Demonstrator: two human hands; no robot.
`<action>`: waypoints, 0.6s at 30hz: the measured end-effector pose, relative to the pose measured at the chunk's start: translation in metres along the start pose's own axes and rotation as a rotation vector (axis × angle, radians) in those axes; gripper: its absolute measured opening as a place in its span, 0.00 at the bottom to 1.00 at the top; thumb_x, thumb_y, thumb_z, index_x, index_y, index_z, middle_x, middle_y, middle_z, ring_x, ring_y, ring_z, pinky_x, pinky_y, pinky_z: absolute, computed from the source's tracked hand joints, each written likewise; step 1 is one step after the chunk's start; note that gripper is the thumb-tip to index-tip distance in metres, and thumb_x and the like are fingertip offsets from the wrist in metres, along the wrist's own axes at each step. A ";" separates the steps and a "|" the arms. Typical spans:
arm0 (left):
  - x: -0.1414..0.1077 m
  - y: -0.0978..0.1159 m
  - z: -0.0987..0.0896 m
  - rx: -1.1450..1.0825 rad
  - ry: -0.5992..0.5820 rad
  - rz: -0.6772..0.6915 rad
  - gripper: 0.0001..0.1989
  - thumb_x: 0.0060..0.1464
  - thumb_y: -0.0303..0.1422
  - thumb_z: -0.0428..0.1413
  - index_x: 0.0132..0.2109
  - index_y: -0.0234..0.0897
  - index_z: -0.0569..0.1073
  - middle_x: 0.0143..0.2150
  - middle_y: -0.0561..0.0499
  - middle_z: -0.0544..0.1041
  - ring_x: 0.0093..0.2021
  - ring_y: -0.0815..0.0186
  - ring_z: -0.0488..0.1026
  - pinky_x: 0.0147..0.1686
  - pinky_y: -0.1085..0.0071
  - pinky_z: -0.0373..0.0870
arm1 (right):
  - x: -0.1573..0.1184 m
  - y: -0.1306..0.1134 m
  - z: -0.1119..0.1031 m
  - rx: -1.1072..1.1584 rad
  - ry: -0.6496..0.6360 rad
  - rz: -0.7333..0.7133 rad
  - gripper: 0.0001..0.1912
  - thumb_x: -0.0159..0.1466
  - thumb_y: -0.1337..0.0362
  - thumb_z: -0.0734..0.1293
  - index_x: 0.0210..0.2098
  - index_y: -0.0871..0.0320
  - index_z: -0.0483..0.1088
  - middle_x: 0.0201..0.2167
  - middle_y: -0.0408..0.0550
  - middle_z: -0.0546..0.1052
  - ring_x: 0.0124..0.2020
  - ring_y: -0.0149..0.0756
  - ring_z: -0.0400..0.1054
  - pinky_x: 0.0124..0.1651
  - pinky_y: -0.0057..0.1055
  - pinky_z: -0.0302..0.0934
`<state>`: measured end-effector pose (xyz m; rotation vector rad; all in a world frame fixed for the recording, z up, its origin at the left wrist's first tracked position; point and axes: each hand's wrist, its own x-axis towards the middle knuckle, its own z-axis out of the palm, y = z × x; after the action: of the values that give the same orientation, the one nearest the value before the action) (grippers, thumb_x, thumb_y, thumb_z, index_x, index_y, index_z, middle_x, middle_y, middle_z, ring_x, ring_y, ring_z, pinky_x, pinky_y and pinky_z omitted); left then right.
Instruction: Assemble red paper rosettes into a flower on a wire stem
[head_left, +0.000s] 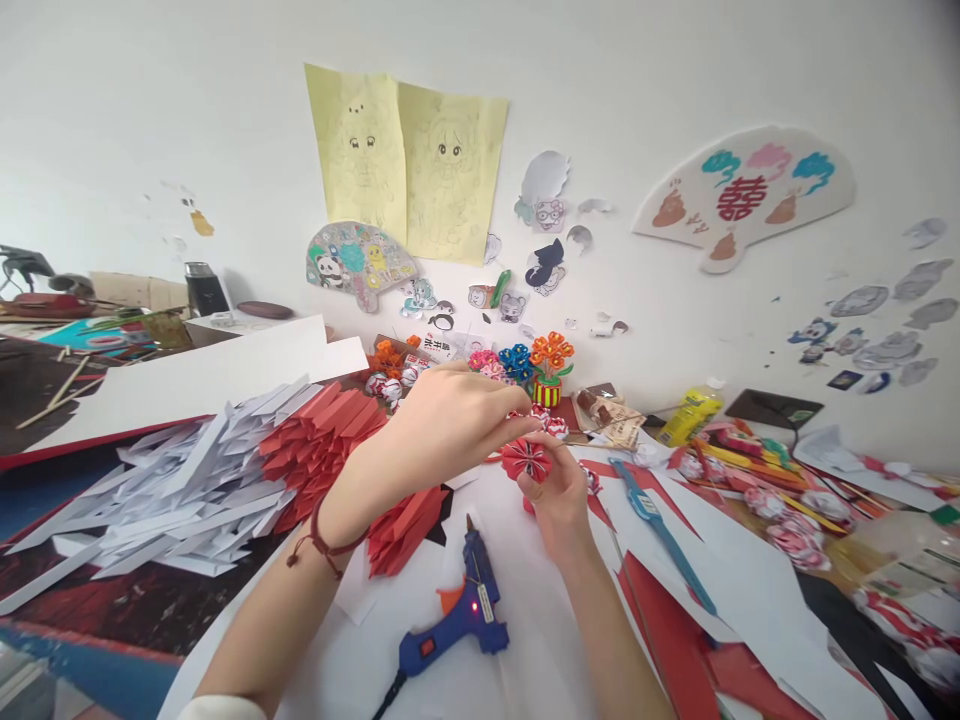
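Between my two hands is a red and white folded paper flower [527,459]. My right hand [561,497] holds it from below and the right, thumb at its lower edge. From the upper left my left hand [457,420] reaches over, its fingers pressed together at the flower's top; whether they pinch a piece of it is hard to make out. A red cord circles the left wrist. Below the hands a blue glue gun [466,610] lies on white paper, its red light lit. Folded red strips [322,450] are piled behind and beside my left forearm.
White folded strips [202,490] are heaped at the left. On the right lie a blue watch [664,530], red and white paper sheets and several paper flowers [799,535]. Along the wall stand a small striped flower pot [547,393] and a yellow bottle [690,413].
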<state>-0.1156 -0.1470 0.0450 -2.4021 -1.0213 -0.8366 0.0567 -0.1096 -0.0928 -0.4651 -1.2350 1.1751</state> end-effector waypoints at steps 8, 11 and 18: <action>0.000 0.000 -0.001 0.011 0.029 -0.005 0.20 0.68 0.39 0.46 0.33 0.35 0.76 0.24 0.54 0.76 0.25 0.69 0.72 0.30 0.69 0.57 | -0.006 0.002 0.000 0.108 -0.168 0.132 0.23 0.51 0.56 0.79 0.45 0.51 0.75 0.45 0.49 0.74 0.43 0.40 0.69 0.44 0.37 0.67; 0.000 -0.002 -0.001 0.004 0.027 -0.008 0.20 0.68 0.40 0.46 0.34 0.35 0.76 0.25 0.54 0.76 0.26 0.69 0.72 0.30 0.69 0.58 | -0.009 0.000 0.003 0.151 -0.240 0.182 0.24 0.50 0.55 0.79 0.44 0.51 0.75 0.45 0.49 0.74 0.42 0.40 0.69 0.42 0.37 0.67; -0.002 -0.009 -0.004 0.017 0.027 -0.040 0.19 0.67 0.40 0.46 0.35 0.37 0.77 0.25 0.54 0.76 0.25 0.69 0.70 0.33 0.68 0.62 | -0.014 -0.001 0.007 0.205 -0.349 0.231 0.27 0.47 0.51 0.80 0.43 0.52 0.75 0.42 0.50 0.74 0.34 0.36 0.68 0.35 0.33 0.66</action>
<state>-0.1244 -0.1442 0.0475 -2.3565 -1.0652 -0.8684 0.0526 -0.1245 -0.0961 -0.2583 -1.3626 1.6129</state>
